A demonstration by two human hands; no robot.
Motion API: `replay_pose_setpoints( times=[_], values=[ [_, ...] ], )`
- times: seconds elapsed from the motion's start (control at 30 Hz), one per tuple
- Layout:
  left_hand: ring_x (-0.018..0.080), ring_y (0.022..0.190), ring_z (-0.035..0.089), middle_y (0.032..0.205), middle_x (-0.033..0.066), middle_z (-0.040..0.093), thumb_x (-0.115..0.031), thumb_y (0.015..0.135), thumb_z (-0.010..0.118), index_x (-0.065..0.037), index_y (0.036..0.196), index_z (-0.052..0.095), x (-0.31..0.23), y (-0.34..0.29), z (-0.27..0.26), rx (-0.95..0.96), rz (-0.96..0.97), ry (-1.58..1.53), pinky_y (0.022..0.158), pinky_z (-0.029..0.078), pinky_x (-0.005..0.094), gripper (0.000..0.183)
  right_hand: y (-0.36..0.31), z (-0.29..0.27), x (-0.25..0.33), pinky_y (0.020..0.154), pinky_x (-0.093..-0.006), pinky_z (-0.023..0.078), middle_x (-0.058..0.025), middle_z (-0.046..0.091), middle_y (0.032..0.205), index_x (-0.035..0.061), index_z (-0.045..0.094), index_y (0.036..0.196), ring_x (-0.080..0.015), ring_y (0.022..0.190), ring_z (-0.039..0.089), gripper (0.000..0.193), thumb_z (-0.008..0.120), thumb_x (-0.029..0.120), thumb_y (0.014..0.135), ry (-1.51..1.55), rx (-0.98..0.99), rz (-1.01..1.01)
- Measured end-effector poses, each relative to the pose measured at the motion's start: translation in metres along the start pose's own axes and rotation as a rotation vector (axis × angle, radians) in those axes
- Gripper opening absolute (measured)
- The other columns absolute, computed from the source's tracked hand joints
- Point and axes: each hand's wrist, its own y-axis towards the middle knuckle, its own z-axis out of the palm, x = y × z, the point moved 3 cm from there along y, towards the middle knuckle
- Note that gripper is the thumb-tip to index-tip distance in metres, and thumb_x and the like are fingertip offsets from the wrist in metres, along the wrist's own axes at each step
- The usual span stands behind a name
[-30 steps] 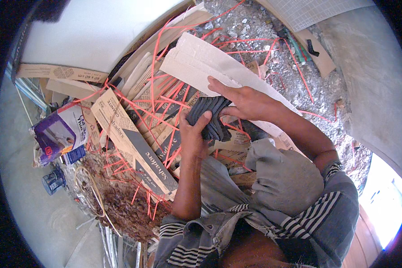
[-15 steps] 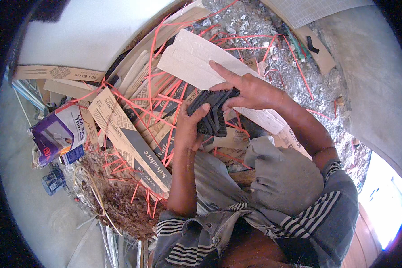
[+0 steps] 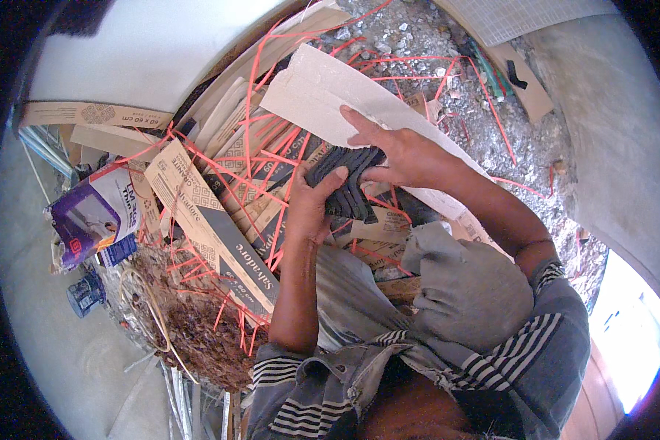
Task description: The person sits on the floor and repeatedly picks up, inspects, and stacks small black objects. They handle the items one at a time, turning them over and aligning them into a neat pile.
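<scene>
Both hands and the stack of dark strips (image 3: pixel 345 194) had shifted slightly up the frame versus a second earlier; lower ends were splayed, one poking out at the bottom right of the stack. Some of that shift was camera drift, since the background slid a bit too.

Left hand (image 3: pixel 308 202) was clamped on the stack's left side, thumb pressed flat on top, other fingers mostly hidden. Right hand (image 3: pixel 411 158) was half spread at the stack's upper right end: index stretched out over the pale cardboard strip (image 3: pixel 315 84), thumb down by the strips. Couldn't tell if it was pinching that end.

Stack sat mid-frame, just above the grey-clad knee (image 3: pixel 469 286). Around it: printed cardboard piece (image 3: pixel 213 227) left of centre, red straps (image 3: pixel 249 110) tangled over the heap, rubble (image 3: pixel 411 40) at upper right. Further out: purple-and-white bag (image 3: pixel 95 213) and blue container (image 3: pixel 86 295) at far left, brown soil (image 3: pixel 209 323) lower left.
</scene>
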Motion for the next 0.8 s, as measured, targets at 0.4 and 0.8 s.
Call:
replay_pose_setpoints(
  times=[0.4,0.8],
  values=[
    [0.0204,0.095,0.062,0.11,0.0174,0.057,-0.02,0.072,0.085,0.001,0.122,0.037,0.003,-0.023,0.007,-0.109,0.257,0.301,0.082,0.054,0.033,0.072,0.0,0.02,-0.006,0.082,-0.0341,0.05,-0.01,0.058,0.097,0.0033,0.065,0.112,-0.0251,0.095,0.061,0.047,0.075,0.002,0.067,0.211,-0.33,-0.272],
    [0.0205,0.112,0.058,0.121,0.0096,0.055,0.003,0.067,0.071,-0.002,0.137,0.041,0.015,-0.012,-0.015,0.164,0.298,0.439,0.097,0.048,0.0351,0.076,-0.001,0.038,0.006,0.098,-0.0401,0.047,-0.0142,0.05,0.119,0.0086,0.058,0.121,-0.0309,0.117,0.052,0.057,0.079,0.017,0.069,0.21,-0.186,-0.379]
  ],
)
